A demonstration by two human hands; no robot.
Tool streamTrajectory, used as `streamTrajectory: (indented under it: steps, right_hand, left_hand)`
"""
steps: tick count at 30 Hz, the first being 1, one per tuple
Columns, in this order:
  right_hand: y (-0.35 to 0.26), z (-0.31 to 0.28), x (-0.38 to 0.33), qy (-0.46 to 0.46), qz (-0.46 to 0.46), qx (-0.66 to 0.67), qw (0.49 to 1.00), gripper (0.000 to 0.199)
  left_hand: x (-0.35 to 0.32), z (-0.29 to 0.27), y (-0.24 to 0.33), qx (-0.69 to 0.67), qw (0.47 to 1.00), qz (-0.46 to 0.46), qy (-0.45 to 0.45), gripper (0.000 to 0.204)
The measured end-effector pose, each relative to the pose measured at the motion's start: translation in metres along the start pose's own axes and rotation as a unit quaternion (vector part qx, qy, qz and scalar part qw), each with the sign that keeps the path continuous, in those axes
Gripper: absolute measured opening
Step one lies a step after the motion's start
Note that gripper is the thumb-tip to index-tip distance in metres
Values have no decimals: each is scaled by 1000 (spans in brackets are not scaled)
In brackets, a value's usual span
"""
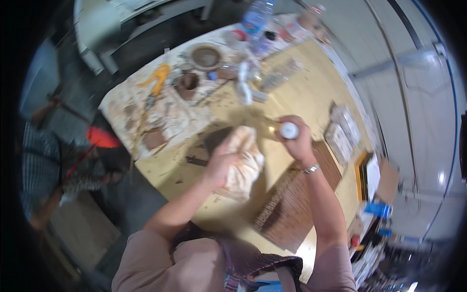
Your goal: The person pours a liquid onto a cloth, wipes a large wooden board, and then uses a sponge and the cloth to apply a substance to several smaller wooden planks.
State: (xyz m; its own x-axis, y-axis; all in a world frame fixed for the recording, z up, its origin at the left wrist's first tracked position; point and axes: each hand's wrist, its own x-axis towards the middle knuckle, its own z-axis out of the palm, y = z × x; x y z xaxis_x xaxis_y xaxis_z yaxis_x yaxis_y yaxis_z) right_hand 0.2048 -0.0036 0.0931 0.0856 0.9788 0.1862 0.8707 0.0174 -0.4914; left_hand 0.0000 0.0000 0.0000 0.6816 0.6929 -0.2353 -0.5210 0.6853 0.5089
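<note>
My left hand [223, 166] is closed around a crumpled white cloth [244, 163] with brown stains. Just behind it a dark flat piece [216, 139] lies on the yellowish tabletop [182, 177], partly covered by the hand and cloth. To the right, my right hand [302, 145] grips a bottle with a white cap [289, 130]. The cap faces up toward me; the bottle's body is blurred and mostly hidden. A brown wood-grain panel [296, 207] with a pale pattern along one edge lies under my right forearm.
Further back stand a round bowl [206, 57], a brown cup [188, 84] and several clear bottles [258, 22]. An orange-handled tool [158, 79] lies on a stained cloth [129, 109]. White packets [342, 134] sit at right. Another person [44, 170] is at far left.
</note>
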Motion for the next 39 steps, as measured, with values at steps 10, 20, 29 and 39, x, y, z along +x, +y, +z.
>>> streamTrajectory:
  steps: [10, 20, 29, 39]
  right_hand:
    - [-29, 0, -17, -78, -40, -215, 973, 14]
    - [-40, 10, -19, -168, -40, -337, 926, 15]
    - [-41, 1, -13, -240, -28, -417, 876, 13]
    - [-34, 0, -14, -282, 15, -426, 860, 15]
  left_hand:
    - [6, 9, 8, 113, 992, 42, -32, 70]
    - [-5, 4, -3, 170, 980, 69, -75, 71]
    - [-8, 5, -6, 128, 988, 55, -70, 69]
    - [-10, 8, -8, 148, 985, 48, -72, 69]
